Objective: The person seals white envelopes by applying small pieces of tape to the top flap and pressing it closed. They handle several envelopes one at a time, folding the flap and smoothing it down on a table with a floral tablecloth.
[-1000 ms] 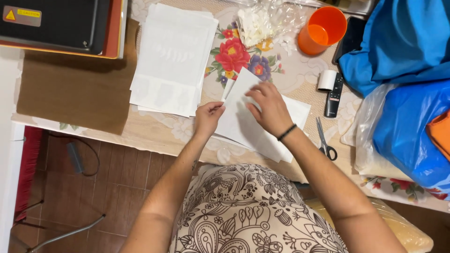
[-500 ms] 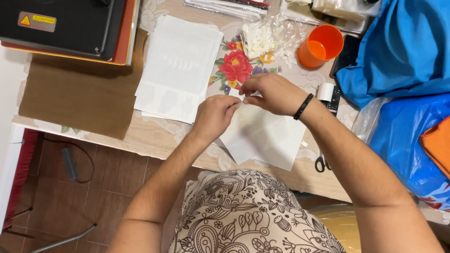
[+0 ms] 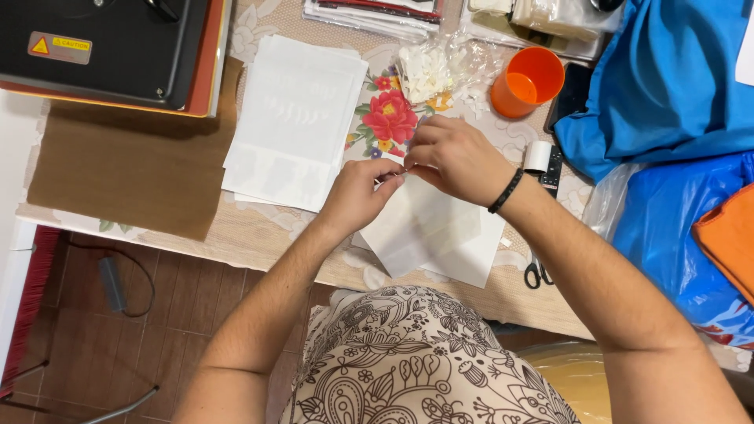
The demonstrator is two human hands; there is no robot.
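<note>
Over the worktop (image 3: 259,243), left hand (image 3: 357,192) and right hand (image 3: 455,157) both pinch the top edge of a white sheet (image 3: 428,232); it looks only started, with a stack (image 3: 294,126) lying just beside.

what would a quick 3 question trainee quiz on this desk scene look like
1. True or false: both hands meet at the top edge of the translucent white sheet.
2. Which lies nearest the right hand? A) orange cup B) black machine C) scissors
3. What colour is the band on the right wrist?

Key:
1. True; the left hand and the right pinch it with their fingers.
2. A
3. Black
</note>
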